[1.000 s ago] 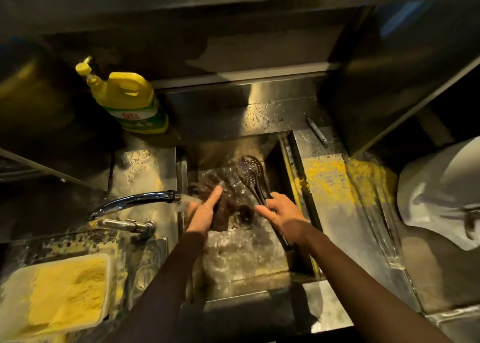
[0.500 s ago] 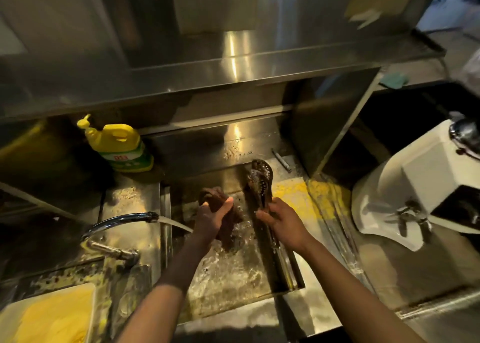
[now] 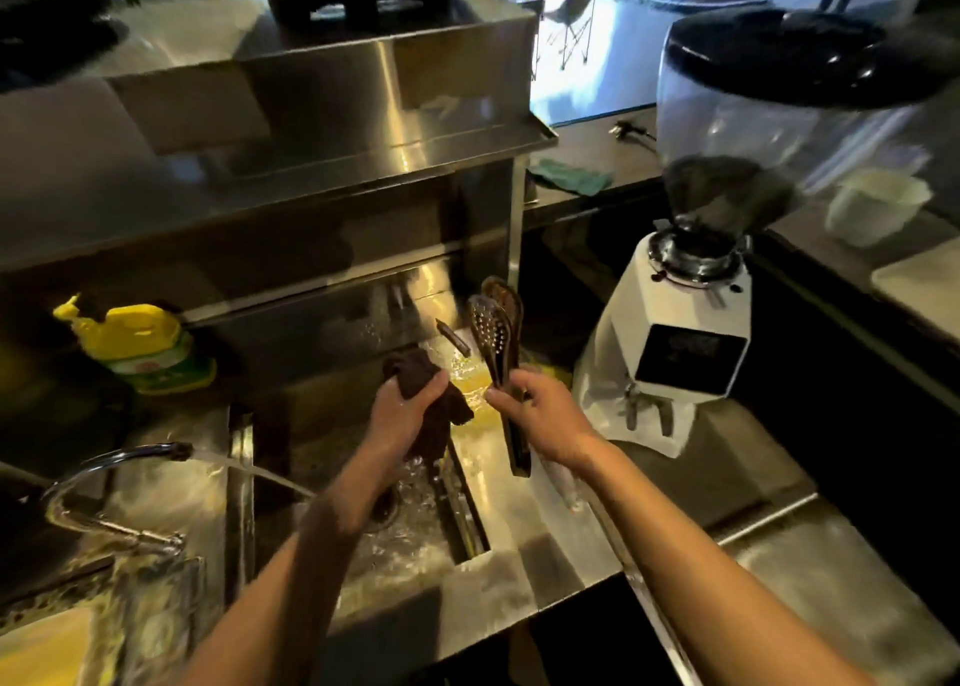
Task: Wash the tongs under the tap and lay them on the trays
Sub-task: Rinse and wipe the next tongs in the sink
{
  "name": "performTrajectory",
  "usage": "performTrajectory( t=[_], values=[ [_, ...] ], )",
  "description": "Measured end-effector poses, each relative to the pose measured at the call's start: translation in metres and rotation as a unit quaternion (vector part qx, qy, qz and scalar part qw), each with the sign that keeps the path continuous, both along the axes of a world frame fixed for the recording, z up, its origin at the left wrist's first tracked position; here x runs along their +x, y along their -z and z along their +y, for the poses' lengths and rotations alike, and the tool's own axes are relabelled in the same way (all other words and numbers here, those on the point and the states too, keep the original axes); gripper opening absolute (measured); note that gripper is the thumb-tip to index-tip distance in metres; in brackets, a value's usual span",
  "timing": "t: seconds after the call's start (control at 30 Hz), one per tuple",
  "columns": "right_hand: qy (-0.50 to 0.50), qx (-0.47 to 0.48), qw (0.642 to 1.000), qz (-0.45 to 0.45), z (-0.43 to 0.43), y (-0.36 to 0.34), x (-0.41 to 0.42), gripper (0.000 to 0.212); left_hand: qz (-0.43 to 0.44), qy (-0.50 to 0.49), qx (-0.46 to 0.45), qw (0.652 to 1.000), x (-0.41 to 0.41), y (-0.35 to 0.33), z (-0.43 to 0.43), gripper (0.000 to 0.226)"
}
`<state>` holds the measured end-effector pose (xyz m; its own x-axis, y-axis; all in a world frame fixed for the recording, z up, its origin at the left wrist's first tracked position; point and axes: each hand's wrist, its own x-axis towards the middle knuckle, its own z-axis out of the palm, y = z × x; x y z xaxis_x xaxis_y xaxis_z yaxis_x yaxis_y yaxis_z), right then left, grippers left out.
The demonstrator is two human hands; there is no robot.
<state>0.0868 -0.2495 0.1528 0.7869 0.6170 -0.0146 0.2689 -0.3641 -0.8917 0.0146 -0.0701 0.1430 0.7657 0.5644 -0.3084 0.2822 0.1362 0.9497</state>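
Right hand (image 3: 545,415) grips tongs (image 3: 496,332) upright; left hand (image 3: 402,410) holds cloth (image 3: 415,373).

A person's right hand (image 3: 545,415) is gripping perforated tongs (image 3: 498,342) upright above a steel sink (image 3: 467,529) while the left hand (image 3: 405,410) is clutching a dark cloth (image 3: 415,373), water running from the tap (image 3: 114,472) nearby.

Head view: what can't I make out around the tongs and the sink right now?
All in the head view:
- tongs: mid-handles hidden inside the gripping right hand.
- dark cloth: bunched part hidden inside the left hand.
- sink: drain mostly behind that arm.
- yellow bottle: label too blurred to read.
- yellow patch, bottom-left corner: cut off by the edge, blurred.
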Motion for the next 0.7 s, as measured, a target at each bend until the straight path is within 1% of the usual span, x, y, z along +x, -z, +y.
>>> performTrajectory(
  t=[0.1,0.17,0.3,0.4,0.53,0.7],
  values=[
    [0.025,0.006,1.000,0.010,-0.027,-0.013,0.002,0.024,-0.018,0.022,-0.004,1.000,0.010,-0.011,-0.027,0.015],
    [0.051,0.007,0.999,-0.003,-0.046,-0.018,0.006,0.026,-0.029,0.058,0.006,0.998,0.020,-0.020,-0.045,0.015],
    [0.110,0.005,0.994,-0.017,-0.081,-0.030,0.012,0.018,-0.041,0.140,0.019,0.989,0.044,-0.033,-0.073,0.016],
    [0.167,0.009,0.985,-0.051,-0.105,-0.039,0.013,0.022,-0.060,0.188,0.015,0.980,0.061,-0.045,-0.095,0.013],
    [0.248,0.009,0.966,-0.065,-0.136,-0.057,0.002,0.026,-0.091,0.270,0.005,0.959,0.075,-0.064,-0.124,0.009],
    [0.338,-0.015,0.939,-0.057,-0.173,-0.079,-0.020,0.032,-0.109,0.369,0.004,0.923,0.084,-0.084,-0.164,0.018]
  ],
)
